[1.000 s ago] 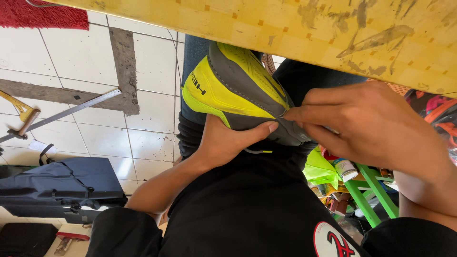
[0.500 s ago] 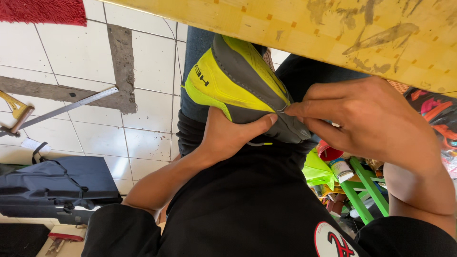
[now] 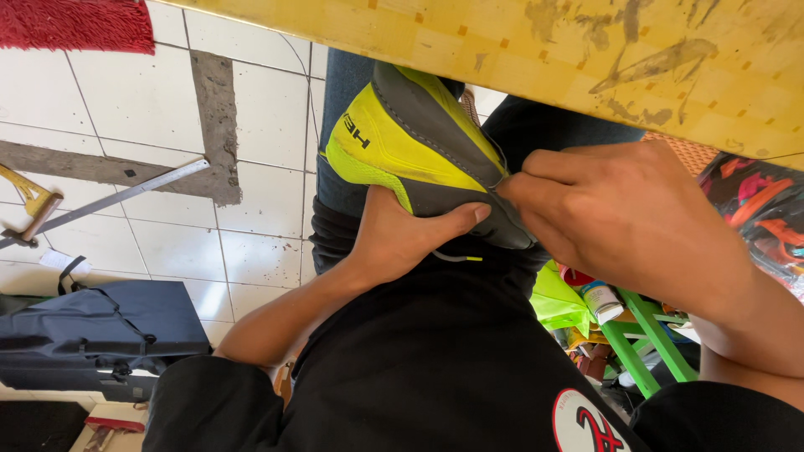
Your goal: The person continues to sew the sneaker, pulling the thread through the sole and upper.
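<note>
A neon-yellow and grey sports shoe [image 3: 410, 146] rests on my lap, toe pointing away under the table edge. My left hand [image 3: 402, 238] cups the shoe from below, thumb pressed along its grey side. My right hand [image 3: 620, 209] has its fingers closed at the shoe's grey collar edge, pinching something too small to make out. A thin grey cord with a yellow tip [image 3: 459, 258] hangs under the shoe by my left thumb. My black shirt fills the lower middle of the view.
A stained yellow tabletop [image 3: 586, 59] overhangs the shoe. On the white tiled floor lie a metal ruler [image 3: 126, 197], a hammer [image 3: 38, 209], a dark bag [image 3: 92, 335] and a red rug [image 3: 75, 23]. A green stool [image 3: 641, 343] with small bottles stands at right.
The view has shifted slightly; the shoe and both hands sit a little higher and more to the left in the frame. Both hands keep the same hold on the shoe.
</note>
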